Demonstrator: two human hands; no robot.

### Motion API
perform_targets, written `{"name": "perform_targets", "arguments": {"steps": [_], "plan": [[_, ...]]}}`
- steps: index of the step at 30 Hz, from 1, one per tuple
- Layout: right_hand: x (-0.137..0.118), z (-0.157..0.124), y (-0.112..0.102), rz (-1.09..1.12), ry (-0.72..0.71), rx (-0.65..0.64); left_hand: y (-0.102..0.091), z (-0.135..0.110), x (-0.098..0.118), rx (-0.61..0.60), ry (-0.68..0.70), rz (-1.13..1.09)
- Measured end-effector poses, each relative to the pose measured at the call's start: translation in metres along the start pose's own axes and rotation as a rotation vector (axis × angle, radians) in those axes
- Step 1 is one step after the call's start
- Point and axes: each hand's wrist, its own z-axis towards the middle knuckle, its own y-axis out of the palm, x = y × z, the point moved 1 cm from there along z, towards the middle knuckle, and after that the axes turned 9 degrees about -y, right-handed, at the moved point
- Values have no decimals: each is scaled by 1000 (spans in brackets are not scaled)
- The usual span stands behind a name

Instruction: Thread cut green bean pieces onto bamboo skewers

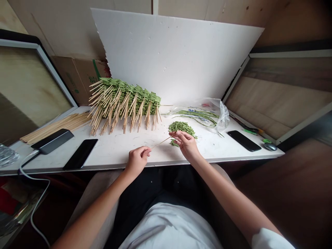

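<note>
Above the near part of the white tabletop, our left hand grips the lower end of one thin stick, and our right hand pinches the other end with the fingertips, so it goes slanting between both hands. Just behind the right hand we see a heap of cut green pieces, and farther left we have a big stack of loaded sticks.

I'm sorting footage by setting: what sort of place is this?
Probably a small indoor workspace, given the long white tabletop, pile of green-tipped wooden sticks and large flat white panel.
</note>
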Motion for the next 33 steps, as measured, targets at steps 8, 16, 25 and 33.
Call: {"name": "perform_targets", "arguments": {"steps": [8, 16, 25, 33], "plan": [[4, -3, 0, -36, -44, 19, 2, -1, -6, -11, -19, -7], [-1, 2, 0, 47, 31, 0, -1, 3, -6, -18, -20, -9], [-5, -1, 0, -59, -14, -24, -9, 8, 2, 66, 111, 101], [-3, 2, -5, -147, -88, 75, -34, 23, -6, -135, 79, 156]]}}
